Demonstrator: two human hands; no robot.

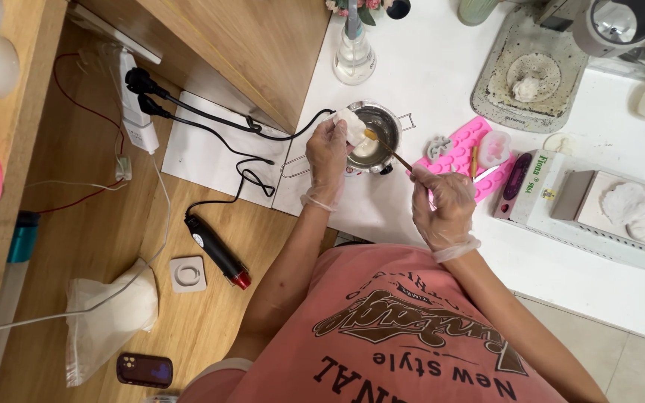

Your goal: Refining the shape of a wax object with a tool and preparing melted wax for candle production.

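Observation:
Both my hands wear thin clear gloves. My left hand (327,153) pinches a small white piece (351,125) over the rim of a small metal pot (391,119) on the white table. My right hand (443,205) grips a thin wooden stick (390,148) whose tip reaches into the pot, just beside the white piece. Pale liquid lies in the bottom of the pot. A wire handle sticks out from the pot toward the table's left edge.
A pink silicone mould (463,153) lies right of the pot, a digital scale (599,213) with white lumps beyond it. A glass bottle (354,56) stands behind. On the wooden floor lie a power strip (134,101), black cables, a black heat tool (216,250), a phone (144,369).

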